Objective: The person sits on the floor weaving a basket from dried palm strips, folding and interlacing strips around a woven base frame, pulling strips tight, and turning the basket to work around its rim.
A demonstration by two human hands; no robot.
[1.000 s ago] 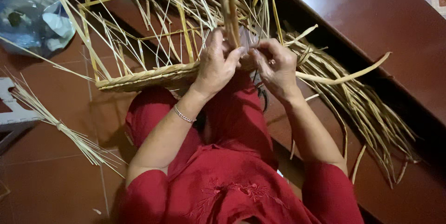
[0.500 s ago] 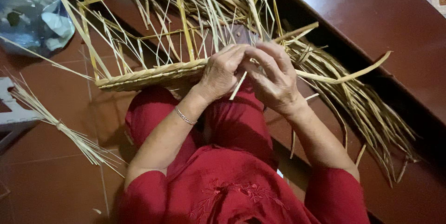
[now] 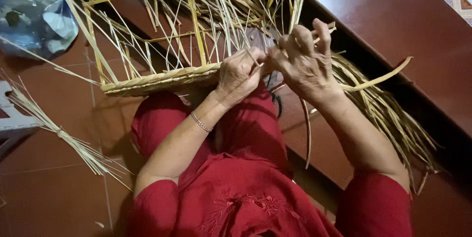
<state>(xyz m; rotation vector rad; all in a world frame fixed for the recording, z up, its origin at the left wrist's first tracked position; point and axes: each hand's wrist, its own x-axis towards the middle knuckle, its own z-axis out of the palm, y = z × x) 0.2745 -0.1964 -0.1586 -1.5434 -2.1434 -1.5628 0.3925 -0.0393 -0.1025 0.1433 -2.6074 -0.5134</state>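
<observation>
A half-woven basket frame (image 3: pixel 162 77) of pale yellow strips rests on the person's lap, its braided rim running from the left toward the middle of the view, with upright stakes and loose strands fanning up toward the top edge. The person, in a red garment (image 3: pixel 236 193), sits over a brown tiled floor (image 3: pixel 49 188), and a dark red step (image 3: pixel 393 26) crosses the upper right corner. Compared with half a second ago, the frame sits in much the same place on the lap, but the work has moved on: the right hand (image 3: pixel 307 65), which then lay curled low against the rim, is now raised with its fingers spread and lifted, pulling a thin strand (image 3: pixel 253 57) across toward itself. The left hand (image 3: pixel 238 75) has stayed closed on the right end of the braided rim, pinching the weave where the strand comes out. The two hands are close together, almost touching at the knuckles. That suggests a strand has just been passed through and is being drawn tight at the end of the rim. A sheaf of long loose strips (image 3: pixel 388 114) trails down to the right beside the right forearm. A tied bundle of thin reeds (image 3: pixel 59 134) lies on the floor at the left edge, and a crumpled bluish plastic bag (image 3: pixel 34 16) sits in the upper left corner. A thin bracelet (image 3: pixel 200 121) circles the left wrist.
</observation>
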